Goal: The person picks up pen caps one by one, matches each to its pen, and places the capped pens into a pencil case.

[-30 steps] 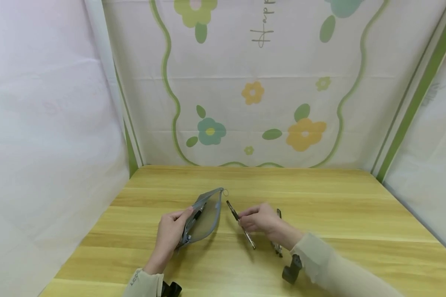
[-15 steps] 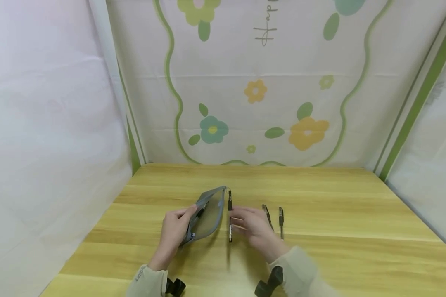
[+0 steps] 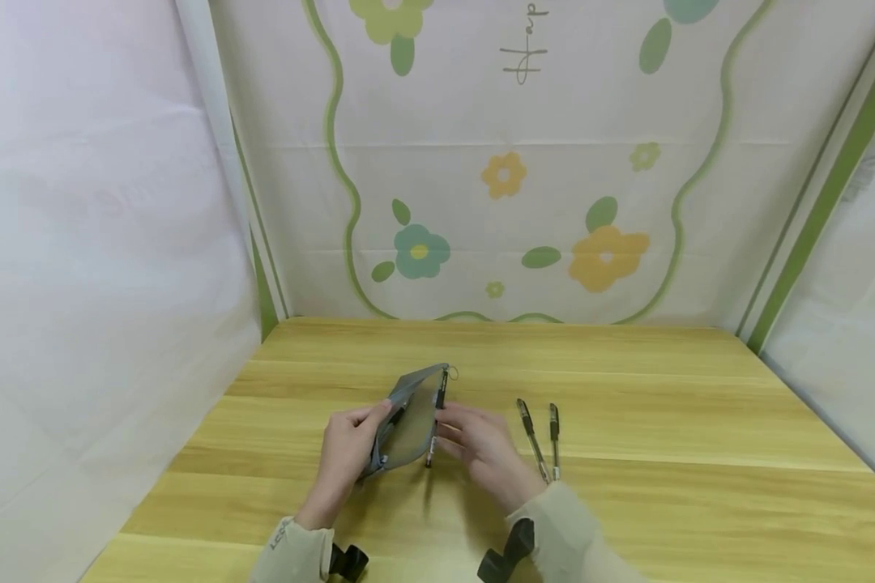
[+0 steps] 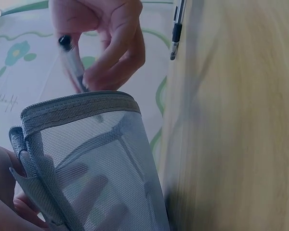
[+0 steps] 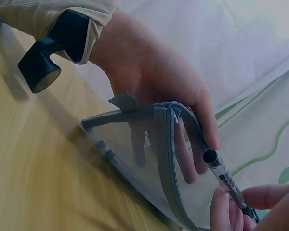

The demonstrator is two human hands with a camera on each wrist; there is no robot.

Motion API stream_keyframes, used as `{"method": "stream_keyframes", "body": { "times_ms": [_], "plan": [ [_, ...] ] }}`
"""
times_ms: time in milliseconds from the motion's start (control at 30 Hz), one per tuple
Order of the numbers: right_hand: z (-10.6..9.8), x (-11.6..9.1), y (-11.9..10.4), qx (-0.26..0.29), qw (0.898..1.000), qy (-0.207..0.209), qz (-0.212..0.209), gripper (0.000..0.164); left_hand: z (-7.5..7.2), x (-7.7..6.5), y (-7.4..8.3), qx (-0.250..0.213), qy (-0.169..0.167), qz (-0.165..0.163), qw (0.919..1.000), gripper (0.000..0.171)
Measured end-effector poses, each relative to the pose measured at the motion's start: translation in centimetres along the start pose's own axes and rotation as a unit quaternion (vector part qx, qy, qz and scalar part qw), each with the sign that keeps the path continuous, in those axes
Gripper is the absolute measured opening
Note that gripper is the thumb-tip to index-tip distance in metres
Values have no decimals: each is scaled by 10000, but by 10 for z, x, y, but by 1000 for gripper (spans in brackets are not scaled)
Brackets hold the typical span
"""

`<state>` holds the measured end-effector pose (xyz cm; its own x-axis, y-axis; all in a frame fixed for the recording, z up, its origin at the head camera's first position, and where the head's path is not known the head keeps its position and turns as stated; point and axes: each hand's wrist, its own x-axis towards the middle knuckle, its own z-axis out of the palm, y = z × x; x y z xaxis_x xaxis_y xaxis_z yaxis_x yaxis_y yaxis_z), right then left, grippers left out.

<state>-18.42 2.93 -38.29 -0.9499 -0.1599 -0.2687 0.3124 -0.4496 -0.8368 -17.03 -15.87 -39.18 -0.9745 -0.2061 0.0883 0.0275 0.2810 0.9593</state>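
A grey mesh zip pouch is tilted above the table with its mouth spread toward the right. My left hand grips its near-left edge, thumb on top; in the right wrist view, the fingers of that left hand show through the mesh. A black-and-clear pen is pinched by my right hand right at the pouch's mouth. Whether the pen's end is inside the rim I cannot tell. Another pen lies inside the pouch, seen dimly through the mesh.
Two more pens, one slanted and one straighter, lie on the wooden table right of my right hand. White cloth with printed flowers hangs behind the table, and plain white walls stand at both sides.
My right hand has carried the pen leftward from near the other pens to the pouch's mouth, turning it more upright. The two pens on the table are now uncovered. The left hand has barely moved.
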Motion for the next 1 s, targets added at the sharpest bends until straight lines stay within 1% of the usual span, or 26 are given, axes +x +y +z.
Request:
{"method": "stream_keyframes", "body": {
  "times_ms": [200,333,500,700,767,867,1000],
  "plan": [
    [7,2,6,-207,9997,85,-56,41,3,0,0,-20,14,-67,10000,53],
    [10,5,10,-194,9997,94,-88,40,4,0,0,-27,42,-47,10000,52],
    [11,7,11,-51,9998,-142,-147,42,3,-1,1,-61,57,19,10000,57],
    [9,7,9,67,9989,-450,-74,40,1,-2,2,41,113,70,9999,57],
    [6,5,6,-60,9985,-544,-76,41,1,-2,2,37,124,49,9999,57],
    [-4,2,-4,-498,9965,-662,-117,44,2,-2,2,17,100,4,9999,58],
    [-27,-2,-25,-1154,9903,-698,-322,43,3,-2,1,-3,36,-47,10000,59]
  ]
}}
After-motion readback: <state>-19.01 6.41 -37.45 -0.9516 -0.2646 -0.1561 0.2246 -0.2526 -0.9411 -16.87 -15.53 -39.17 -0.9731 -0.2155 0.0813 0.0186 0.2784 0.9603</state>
